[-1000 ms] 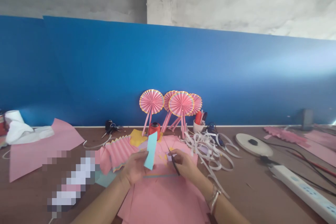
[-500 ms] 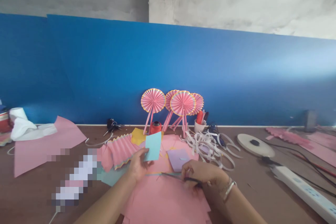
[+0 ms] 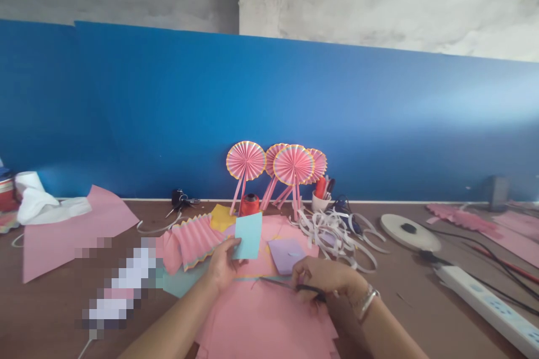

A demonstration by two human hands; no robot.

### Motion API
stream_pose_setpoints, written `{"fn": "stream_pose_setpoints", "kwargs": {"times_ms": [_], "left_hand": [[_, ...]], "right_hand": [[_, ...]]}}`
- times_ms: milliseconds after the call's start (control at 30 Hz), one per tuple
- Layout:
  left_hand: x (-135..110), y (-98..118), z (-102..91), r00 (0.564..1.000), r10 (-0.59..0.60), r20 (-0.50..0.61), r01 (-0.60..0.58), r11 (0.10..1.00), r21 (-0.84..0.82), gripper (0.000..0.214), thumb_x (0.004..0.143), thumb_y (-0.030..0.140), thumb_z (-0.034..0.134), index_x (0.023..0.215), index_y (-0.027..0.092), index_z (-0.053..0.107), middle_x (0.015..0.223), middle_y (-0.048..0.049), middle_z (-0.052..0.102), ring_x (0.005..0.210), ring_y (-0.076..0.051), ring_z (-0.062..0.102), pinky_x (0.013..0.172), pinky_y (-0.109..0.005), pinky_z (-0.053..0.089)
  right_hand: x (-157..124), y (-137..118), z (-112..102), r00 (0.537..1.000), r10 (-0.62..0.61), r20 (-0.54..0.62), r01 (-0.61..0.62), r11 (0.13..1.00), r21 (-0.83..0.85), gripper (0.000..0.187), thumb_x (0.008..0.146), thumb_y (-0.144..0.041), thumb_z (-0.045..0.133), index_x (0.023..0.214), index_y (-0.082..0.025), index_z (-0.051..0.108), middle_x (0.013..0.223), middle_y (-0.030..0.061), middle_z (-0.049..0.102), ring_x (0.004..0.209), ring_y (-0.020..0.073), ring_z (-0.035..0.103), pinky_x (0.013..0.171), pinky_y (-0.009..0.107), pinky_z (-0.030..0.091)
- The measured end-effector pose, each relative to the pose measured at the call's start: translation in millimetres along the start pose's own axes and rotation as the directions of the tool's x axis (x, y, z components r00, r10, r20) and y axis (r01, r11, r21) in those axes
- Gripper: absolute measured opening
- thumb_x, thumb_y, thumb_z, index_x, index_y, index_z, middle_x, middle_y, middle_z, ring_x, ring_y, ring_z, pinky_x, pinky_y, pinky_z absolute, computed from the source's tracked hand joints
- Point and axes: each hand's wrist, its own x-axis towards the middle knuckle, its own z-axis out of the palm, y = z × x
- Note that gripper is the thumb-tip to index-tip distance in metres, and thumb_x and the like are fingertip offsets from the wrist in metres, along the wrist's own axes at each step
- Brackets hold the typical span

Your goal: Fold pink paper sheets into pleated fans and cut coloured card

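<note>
Between the fingers and thumb of my left hand (image 3: 225, 265) is a light-blue piece of paper (image 3: 248, 236), held up off the table. My right hand (image 3: 324, 279) is closed round the dark handles of a pair of scissors (image 3: 309, 288), whose thin blades point left over pink paper sheets (image 3: 269, 320). The blades are apart from the blue piece. A purple paper square (image 3: 286, 255) lies just beyond my right hand. Beside my left wrist are a pleated pink paper strip (image 3: 193, 238) and a yellow paper piece (image 3: 222, 217).
Pink paper fans (image 3: 246, 161) stand against the blue partition (image 3: 168, 106), behind a red spool (image 3: 250, 205). Curled white strips (image 3: 337, 233) lie near a white cup (image 3: 321, 201) of tools. At right are a round white lid-like disc (image 3: 404, 230) and a power strip (image 3: 488, 305).
My left hand has shifted the light-blue paper slightly to the right and turned it a little. My right hand and the scissors are almost where they were.
</note>
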Motion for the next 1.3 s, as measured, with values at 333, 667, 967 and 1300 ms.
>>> {"fn": "stream_pose_setpoints", "kwargs": {"times_ms": [333, 667, 967, 1300], "left_hand": [[1.4, -1.9, -2.8, 0.999, 0.036, 0.036, -0.036, 0.999, -0.007, 0.009, 0.067, 0.01, 0.061, 0.071, 0.015, 0.055, 0.058, 0.0023, 0.061, 0.044, -0.011, 0.057, 0.042, -0.021, 0.044], [2.0, -2.3, -3.8, 0.997, 0.043, 0.071, -0.045, 0.999, 0.017, 0.01, 0.067, 0.011, 0.062, 0.071, 0.016, 0.054, 0.058, 0.0021, 0.061, 0.046, -0.011, 0.057, 0.044, -0.022, 0.045], [-2.4, -4.3, -3.8, 0.984, 0.075, 0.16, -0.088, 0.993, 0.077, 0.012, 0.065, 0.014, 0.068, 0.073, 0.015, 0.059, 0.064, 0.0005, 0.065, 0.052, -0.013, 0.06, 0.048, -0.023, 0.045], [-11.2, -3.9, 7.9, 0.946, 0.163, 0.281, -0.203, 0.972, 0.118, 0.03, 0.062, 0.023, 0.073, 0.089, 0.013, 0.066, 0.085, -0.0071, 0.072, 0.082, -0.024, 0.067, 0.07, -0.032, 0.051]], "right_hand": [[8.3, -14.0, 17.0, 0.975, 0.003, -0.22, 0.064, 0.953, 0.295, 0.021, 0.067, -0.03, 0.065, 0.082, -0.017, 0.058, 0.049, -0.0031, 0.06, 0.038, 0.0079, 0.048, 0.038, 0.016, 0.028], [16.5, -5.2, 12.5, 0.775, 0.001, -0.632, -0.12, 0.982, -0.146, 0.013, 0.069, -0.022, 0.057, 0.082, -0.02, 0.058, 0.051, -0.0045, 0.055, 0.048, 0.011, 0.048, 0.046, 0.021, 0.026], [32.0, -8.0, 19.6, 0.672, -0.184, -0.717, -0.187, 0.895, -0.405, 0.026, 0.075, -0.019, 0.053, 0.101, -0.019, 0.056, 0.102, 0.0099, 0.063, 0.095, 0.0226, 0.056, 0.072, 0.027, 0.035], [28.2, -1.1, 20.2, 0.662, -0.373, -0.65, 0.071, 0.894, -0.442, 0.044, 0.067, -0.019, 0.057, 0.111, -0.019, 0.053, 0.105, 0.0079, 0.058, 0.098, 0.0232, 0.05, 0.084, 0.032, 0.037]]}}
